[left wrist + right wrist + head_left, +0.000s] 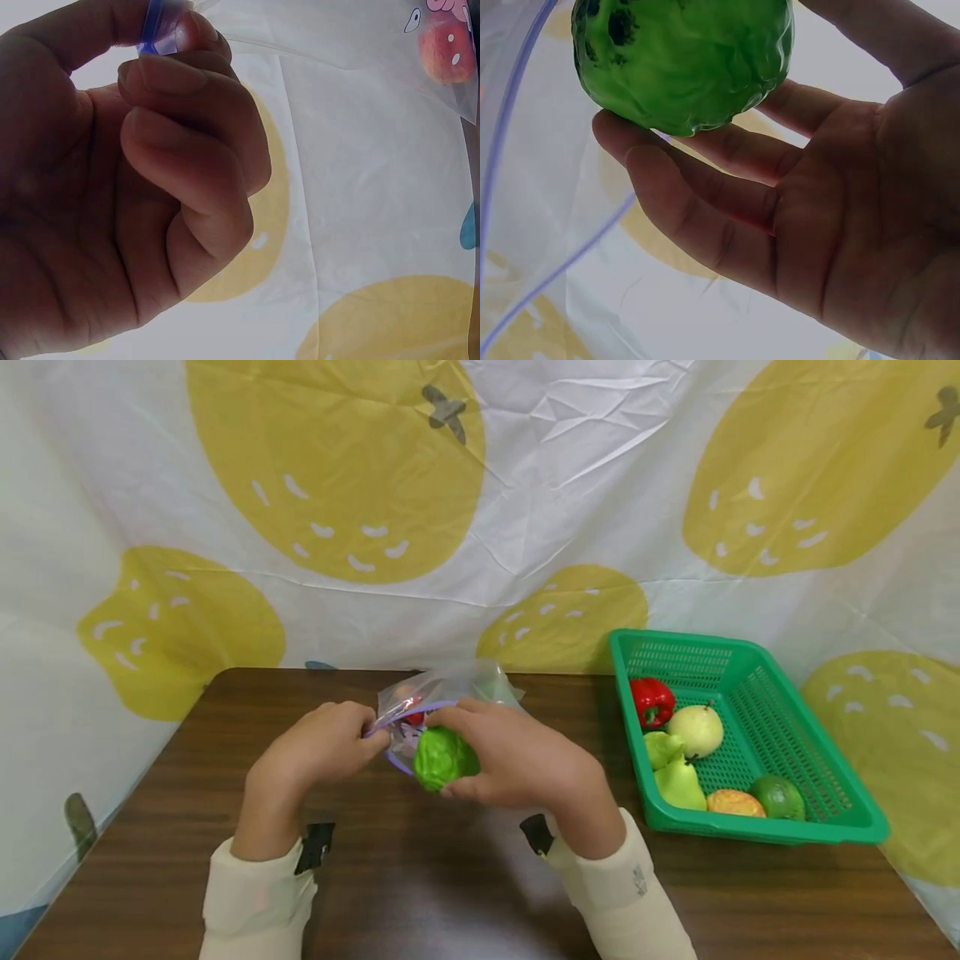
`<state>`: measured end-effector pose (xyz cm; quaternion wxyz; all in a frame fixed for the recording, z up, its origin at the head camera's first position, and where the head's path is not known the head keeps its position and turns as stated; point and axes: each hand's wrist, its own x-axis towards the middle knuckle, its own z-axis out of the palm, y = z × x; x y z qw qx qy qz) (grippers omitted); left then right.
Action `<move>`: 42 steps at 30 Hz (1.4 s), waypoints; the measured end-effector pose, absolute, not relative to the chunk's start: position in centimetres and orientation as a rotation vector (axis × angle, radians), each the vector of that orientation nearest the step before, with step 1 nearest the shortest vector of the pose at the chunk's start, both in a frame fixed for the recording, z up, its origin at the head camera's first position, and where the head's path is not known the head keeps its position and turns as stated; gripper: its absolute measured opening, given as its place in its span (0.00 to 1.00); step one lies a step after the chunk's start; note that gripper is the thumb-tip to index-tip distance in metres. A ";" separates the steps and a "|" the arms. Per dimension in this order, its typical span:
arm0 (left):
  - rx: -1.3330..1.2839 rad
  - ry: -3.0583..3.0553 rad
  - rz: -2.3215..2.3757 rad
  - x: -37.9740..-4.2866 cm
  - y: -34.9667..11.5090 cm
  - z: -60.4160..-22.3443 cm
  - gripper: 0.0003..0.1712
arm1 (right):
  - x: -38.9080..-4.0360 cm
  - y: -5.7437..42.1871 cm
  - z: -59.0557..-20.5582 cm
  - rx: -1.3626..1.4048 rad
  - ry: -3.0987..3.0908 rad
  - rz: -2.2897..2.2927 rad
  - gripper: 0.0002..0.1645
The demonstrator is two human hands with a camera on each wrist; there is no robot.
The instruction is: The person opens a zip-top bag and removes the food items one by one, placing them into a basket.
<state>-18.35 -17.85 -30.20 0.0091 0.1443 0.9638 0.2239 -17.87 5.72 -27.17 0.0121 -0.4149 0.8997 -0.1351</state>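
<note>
My left hand (318, 747) pinches the purple zip edge (154, 28) of a clear plastic bag (480, 681) between thumb and fingers. My right hand (525, 762) holds a green toy cabbage (441, 760) right at the bag's mouth, its fingers and thumb around it. From the right wrist view, the cabbage (690, 64) sits against the fingertips, with the purple-edged opening to its left. A reddish fruit (448, 56) shows through the plastic in the left wrist view. The rest of the bag's contents are mostly hidden by the hands.
To the right, a green basket (783, 735) holds a red bell pepper (652, 702), a pale round pear (697, 731), green pears (681, 785), an orange-red fruit (735, 803) and a dark green fruit (778, 797). Behind the brown table (420, 893) hangs a lemon-print cloth (525, 510).
</note>
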 end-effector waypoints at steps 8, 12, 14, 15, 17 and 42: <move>0.460 2.999 0.704 -18.3 -17.8 -30.3 0.15 | -16.6 6.6 -26.6 -1.293 2.844 -0.440 0.38; 0.477 3.005 0.707 -18.3 -17.7 -30.2 0.15 | -15.6 7.5 -26.0 -1.277 2.900 -0.458 0.38; 0.477 3.006 0.706 -18.2 -17.6 -30.2 0.15 | -15.0 7.9 -25.7 -1.288 2.919 -0.483 0.39; 0.473 3.006 0.704 -18.3 -17.6 -30.3 0.15 | -14.7 8.1 -25.6 -1.300 2.926 -0.495 0.39; 0.467 3.006 0.703 -18.3 -17.6 -30.3 0.15 | -14.2 8.5 -25.4 -1.323 2.937 -0.513 0.41; 0.517 3.005 0.720 -18.5 -18.0 -30.1 0.16 | -11.7 16.0 -19.0 -1.263 3.256 -0.203 0.41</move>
